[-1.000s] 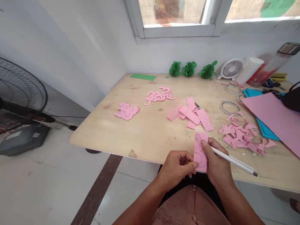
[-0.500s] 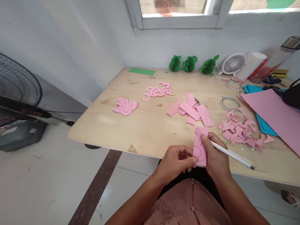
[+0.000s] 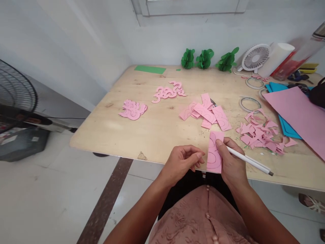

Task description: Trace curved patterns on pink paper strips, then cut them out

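My right hand (image 3: 232, 161) pinches a pink paper strip (image 3: 214, 157) with curved lines drawn on it, thumb on top. The same hand also grips a white pen (image 3: 250, 161), its dark end pointing right. Just left of the strip, my left hand (image 3: 186, 157) is loosely curled with its fingers apart, holding nothing and not touching the paper. Beyond the strip lies a loose pile of similar marked pink strips (image 3: 205, 113). Cut wavy pink paper shapes form one pile (image 3: 133, 110) at the left and another (image 3: 169, 92) farther back.
Pink scraps (image 3: 264, 134) lie right of my hands, near a tape roll (image 3: 250, 104). Pink sheet (image 3: 294, 112) and blue sheets (image 3: 286, 125) are at the right. Green paper figures (image 3: 204, 59), a small white fan (image 3: 256, 57) and a green strip (image 3: 149, 69) line the back.
My left hand has let go of the strip's lower left edge and moved slightly left. My right hand still holds strip and pen. The view has tipped downward.
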Available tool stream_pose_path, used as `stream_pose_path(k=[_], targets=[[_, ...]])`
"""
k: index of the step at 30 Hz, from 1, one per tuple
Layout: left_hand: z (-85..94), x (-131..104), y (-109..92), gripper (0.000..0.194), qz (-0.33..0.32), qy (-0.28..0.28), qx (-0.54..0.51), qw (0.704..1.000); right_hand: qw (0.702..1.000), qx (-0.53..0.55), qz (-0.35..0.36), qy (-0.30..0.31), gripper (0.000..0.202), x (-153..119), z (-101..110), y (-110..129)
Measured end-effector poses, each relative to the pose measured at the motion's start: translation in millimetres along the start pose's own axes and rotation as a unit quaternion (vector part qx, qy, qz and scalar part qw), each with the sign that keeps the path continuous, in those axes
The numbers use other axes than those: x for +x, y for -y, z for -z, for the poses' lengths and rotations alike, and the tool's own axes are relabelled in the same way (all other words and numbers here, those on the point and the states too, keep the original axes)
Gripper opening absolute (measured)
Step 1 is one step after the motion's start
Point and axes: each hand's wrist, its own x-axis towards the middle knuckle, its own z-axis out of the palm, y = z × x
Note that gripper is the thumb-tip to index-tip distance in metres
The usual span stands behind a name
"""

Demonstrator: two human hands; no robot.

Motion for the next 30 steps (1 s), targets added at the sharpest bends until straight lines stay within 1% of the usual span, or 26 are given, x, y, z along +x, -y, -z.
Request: stream_pose_path(k=[5,11,18,25,30], targets=[[-3.1,0.3,0.1,0.032,0.022,0.046,0.029,0.998,1.000,0.009,-0.003,0.004,0.027,-0.6,0.7,-1.7],[-6.6,-4.2,5.2,0.034,0.069,0.067,0.049,0.994,1.000,-0.007,0.006,0.004,0.032,-1.9,-0.8,0.7],[-8.6,-4.0,7.6,0.031,0.071,0.061,0.052,0.994,1.000,0.005,0.007,0.013,0.028,-2.7,1.5,-2.0],[-8.3,-4.5,8.3,0.034,0.074,0.055,0.050,0.995,0.999,0.023,0.012,0.023,0.026,-1.7,0.9,-3.1],[-8.4,-3.8,8.9,0.031,0.072,0.056,0.051,0.995,1.000,0.021,0.009,0.020,0.030,-1.9,0.9,-2.1]])
